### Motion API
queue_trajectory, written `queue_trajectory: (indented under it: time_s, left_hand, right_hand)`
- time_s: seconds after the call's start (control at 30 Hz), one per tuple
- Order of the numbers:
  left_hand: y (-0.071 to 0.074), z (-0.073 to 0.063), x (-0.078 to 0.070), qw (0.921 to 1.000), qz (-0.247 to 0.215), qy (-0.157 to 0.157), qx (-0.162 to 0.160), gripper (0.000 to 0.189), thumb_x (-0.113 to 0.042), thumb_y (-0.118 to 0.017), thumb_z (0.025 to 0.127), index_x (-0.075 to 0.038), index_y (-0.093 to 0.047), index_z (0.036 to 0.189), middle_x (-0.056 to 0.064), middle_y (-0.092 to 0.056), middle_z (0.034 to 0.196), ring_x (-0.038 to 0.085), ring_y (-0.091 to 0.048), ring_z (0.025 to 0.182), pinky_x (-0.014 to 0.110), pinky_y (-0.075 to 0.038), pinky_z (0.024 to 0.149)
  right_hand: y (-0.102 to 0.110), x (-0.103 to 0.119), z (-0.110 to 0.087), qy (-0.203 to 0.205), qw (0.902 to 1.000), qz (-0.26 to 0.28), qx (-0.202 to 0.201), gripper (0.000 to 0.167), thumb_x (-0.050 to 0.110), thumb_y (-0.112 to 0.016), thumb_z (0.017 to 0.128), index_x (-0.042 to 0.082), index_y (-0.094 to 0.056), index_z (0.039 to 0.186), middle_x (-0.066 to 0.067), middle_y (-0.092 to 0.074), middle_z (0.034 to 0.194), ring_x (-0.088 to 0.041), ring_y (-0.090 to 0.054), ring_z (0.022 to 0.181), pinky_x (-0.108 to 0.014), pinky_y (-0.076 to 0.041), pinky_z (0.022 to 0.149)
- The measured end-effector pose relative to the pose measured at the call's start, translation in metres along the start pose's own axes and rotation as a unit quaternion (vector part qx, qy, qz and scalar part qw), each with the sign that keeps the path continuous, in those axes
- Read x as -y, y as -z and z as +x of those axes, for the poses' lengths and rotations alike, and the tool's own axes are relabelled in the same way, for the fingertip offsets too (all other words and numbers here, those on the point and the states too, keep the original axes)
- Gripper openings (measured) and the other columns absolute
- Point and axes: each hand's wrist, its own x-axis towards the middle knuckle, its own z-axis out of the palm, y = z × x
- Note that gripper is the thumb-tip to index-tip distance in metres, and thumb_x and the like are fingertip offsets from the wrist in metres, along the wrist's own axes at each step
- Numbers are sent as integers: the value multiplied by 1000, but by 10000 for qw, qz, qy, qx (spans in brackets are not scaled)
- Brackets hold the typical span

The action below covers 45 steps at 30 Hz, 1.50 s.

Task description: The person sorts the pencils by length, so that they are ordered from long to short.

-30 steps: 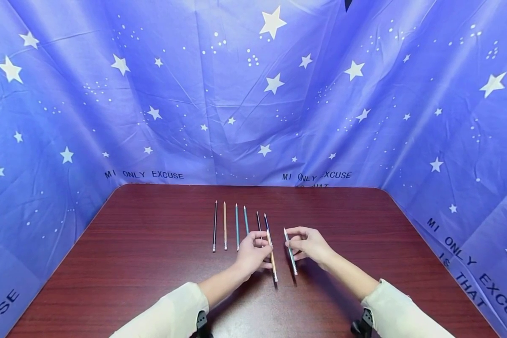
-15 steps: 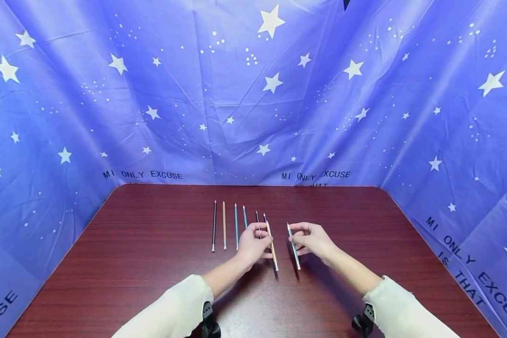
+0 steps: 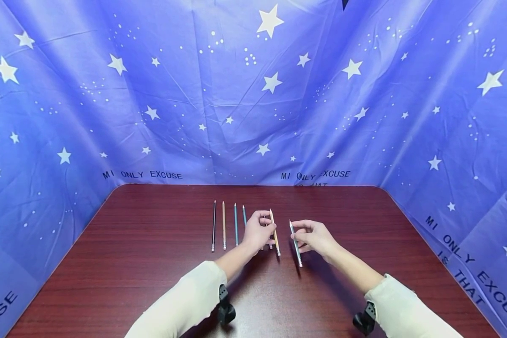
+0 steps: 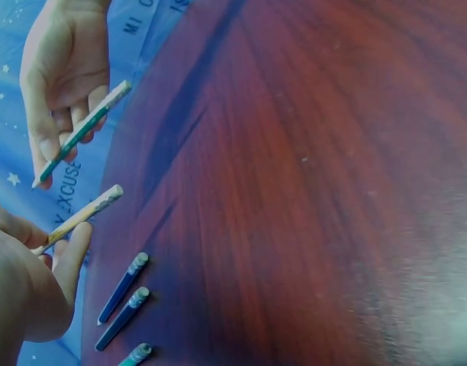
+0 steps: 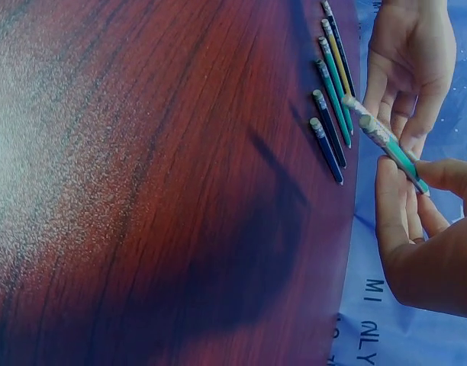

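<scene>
My left hand (image 3: 258, 231) pinches a yellow pencil (image 3: 275, 232) near its middle, point away from me and eraser toward me. To its right, my right hand (image 3: 317, 238) pinches a green pencil (image 3: 296, 246) between thumb and fingers, tilted the same way. Both pencils are held above the table, with their shadows beneath, and they do not touch in the head view. Two dark blue pencils (image 4: 124, 288) lie under the left hand, which mostly covers them in the head view.
Left of my hands, a black pencil (image 3: 213, 225), a yellow pencil (image 3: 224, 225) and two teal pencils (image 3: 236, 223) lie side by side on the brown table (image 3: 131, 263). A blue star-printed cloth (image 3: 219, 94) hangs behind and around the table.
My left hand has moved away from me and slightly right with the yellow pencil. My right hand has shifted a little right and away with the green pencil. The lying pencils stay put.
</scene>
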Motion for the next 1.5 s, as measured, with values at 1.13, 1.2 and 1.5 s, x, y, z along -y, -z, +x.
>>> queue_trajectory:
  time_s: [1.13, 1.2, 1.5]
  left_hand:
    - [-20, 45, 15, 9928, 1111, 355, -279, 35, 2, -63, 82, -1, -54, 116, 9, -57, 92, 17, -61, 69, 26, -56, 47]
    - [-21, 47, 15, 9927, 1109, 400, -261, 35, 2, -63, 82, -1, -54, 116, 8, -57, 91, 17, -61, 68, 26, -56, 47]
    - [-22, 50, 18, 9927, 1076, 522, -121, 37, 3, -63, 83, 0, -53, 119, 10, -57, 94, 18, -60, 72, 26, -56, 48]
  right_hand:
    - [7, 2, 1, 61, 10000, 45, -33, 50, 2, -59, 83, -12, -44, 129, -3, -64, 81, -11, -58, 63, -27, -57, 60]
    - [7, 2, 1, 55, 10000, 49, -40, 50, 2, -59, 83, -12, -43, 129, -2, -64, 80, -11, -58, 63, -27, -57, 60]
    - [9, 2, 2, 67, 9999, 131, -20, 51, 0, -57, 83, -13, -42, 130, 2, -63, 77, -9, -58, 62, -27, -58, 60]
